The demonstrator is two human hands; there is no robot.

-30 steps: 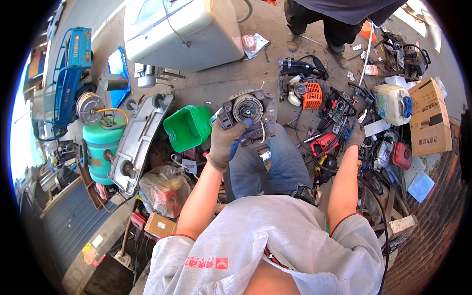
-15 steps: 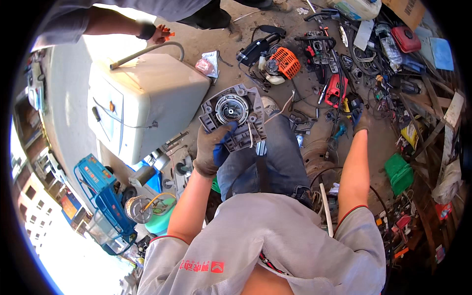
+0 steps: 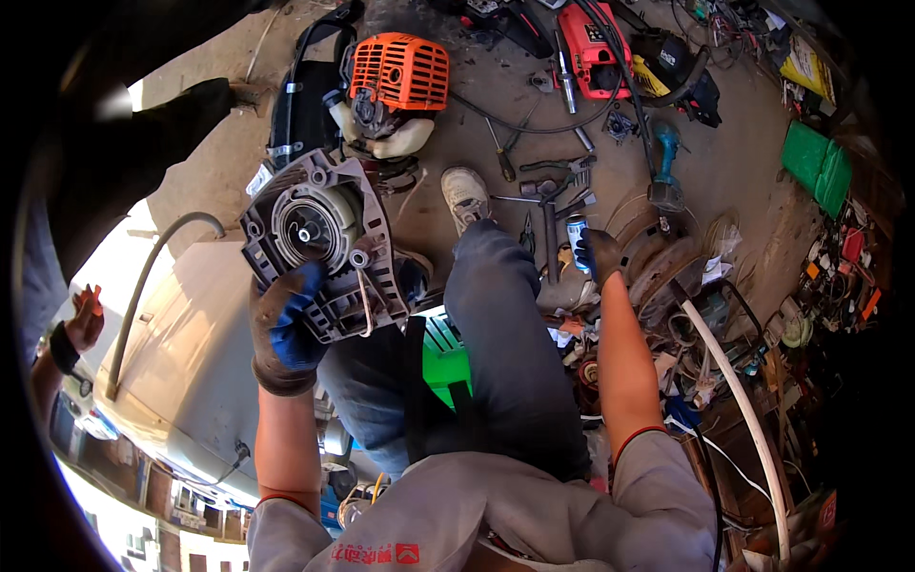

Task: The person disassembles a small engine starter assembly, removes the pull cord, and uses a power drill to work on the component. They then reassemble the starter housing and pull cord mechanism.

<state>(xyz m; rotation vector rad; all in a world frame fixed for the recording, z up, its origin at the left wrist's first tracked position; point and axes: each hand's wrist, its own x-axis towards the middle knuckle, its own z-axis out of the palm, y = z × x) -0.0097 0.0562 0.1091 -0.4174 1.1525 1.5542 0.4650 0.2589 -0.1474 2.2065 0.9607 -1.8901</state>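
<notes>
My left hand, in a dark glove with blue on it, is closed on the lower edge of a grey recoil starter housing. The housing's round spool and coiled spring face up, and a pale cord hangs across its slotted side. My right hand, gloved too, is beside my knee with its fingers wrapped round a small blue-and-white can. Its palm side is hidden. Just past the can lie a hammer and pliers.
An orange-covered engine lies at the far left, a red machine further right. A teal cordless drill stands beyond my right hand. A large pale box is at my left, near another person's hand. A green container lies right.
My right hand has come back from the tools at the far right to the can near my knee. The housing stays in my left hand, now further left in view. The view has shifted.
</notes>
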